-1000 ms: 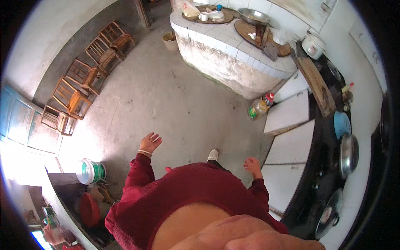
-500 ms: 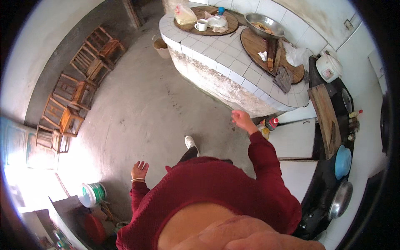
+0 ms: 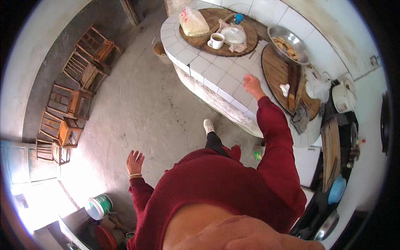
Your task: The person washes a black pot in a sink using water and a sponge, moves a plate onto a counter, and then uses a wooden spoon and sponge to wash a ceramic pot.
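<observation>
My right hand point(image 3: 253, 85) is over the front edge of a curved, white-tiled counter point(image 3: 225, 81), its fingers loosely bent and nothing visible in them. Low at the left, over the floor, my left hand point(image 3: 135, 162) hangs with fingers spread, empty, a pale bracelet at its wrist. Closest to the right hand is a round wooden lid point(image 3: 275, 71) with a dark brush-like tool point(image 3: 293, 81), a crumpled white tissue point(image 3: 284, 89) and a grey rag point(image 3: 301, 118). Behind it a steel basin point(image 3: 303, 49) holds several yellowish-brown pieces.
Another round wooden lid point(image 3: 196, 41) bears a white mug point(image 3: 216, 41), a white dish point(image 3: 233, 35) and a filled plastic bag point(image 3: 194, 23). Wooden chairs point(image 3: 68, 131) line the left wall; a bucket point(image 3: 160, 49) stands by the counter. A white rice cooker point(image 3: 344, 98) sits at right.
I have stepped forward, and the counter is closer. My right hand has gone from over the floor to over the counter's edge. My left hand stays low at my side.
</observation>
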A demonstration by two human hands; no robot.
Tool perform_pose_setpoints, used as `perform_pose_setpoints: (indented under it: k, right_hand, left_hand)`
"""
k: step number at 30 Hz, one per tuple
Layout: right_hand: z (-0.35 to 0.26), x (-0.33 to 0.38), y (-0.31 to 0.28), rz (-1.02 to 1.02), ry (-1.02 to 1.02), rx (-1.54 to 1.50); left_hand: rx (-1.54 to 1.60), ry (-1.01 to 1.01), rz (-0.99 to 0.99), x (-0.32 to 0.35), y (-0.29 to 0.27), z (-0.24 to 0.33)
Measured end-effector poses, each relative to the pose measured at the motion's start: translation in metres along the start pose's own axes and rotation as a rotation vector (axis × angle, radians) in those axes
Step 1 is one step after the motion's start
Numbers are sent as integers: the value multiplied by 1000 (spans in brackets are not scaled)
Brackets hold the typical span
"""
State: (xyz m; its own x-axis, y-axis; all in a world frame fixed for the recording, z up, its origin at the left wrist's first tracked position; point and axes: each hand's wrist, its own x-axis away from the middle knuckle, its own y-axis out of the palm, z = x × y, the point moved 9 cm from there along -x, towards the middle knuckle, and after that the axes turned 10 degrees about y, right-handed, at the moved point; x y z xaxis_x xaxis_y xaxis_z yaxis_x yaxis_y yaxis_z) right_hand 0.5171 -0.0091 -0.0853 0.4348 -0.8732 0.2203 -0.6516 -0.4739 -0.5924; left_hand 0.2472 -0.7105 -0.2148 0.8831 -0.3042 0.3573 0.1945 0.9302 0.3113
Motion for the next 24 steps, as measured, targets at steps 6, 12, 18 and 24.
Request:
perform_pose_setpoints:
  k: [6,12,18,24]
  right_hand:
    - [-64,-179,-24,375,-256,312]
    - [-116,-281,-28,398,-208,546]
    - [-145,-326,9,300,-226,793]
    - [-146,-344,10,286,-355,787]
  left_hand:
    - [397,-111,444,18,-10,-33]
    - [271,-153,422,-5,98,-8]
    - [67,-140,340,-20,178,20]
    - [8,-168,366,-28,202,15]
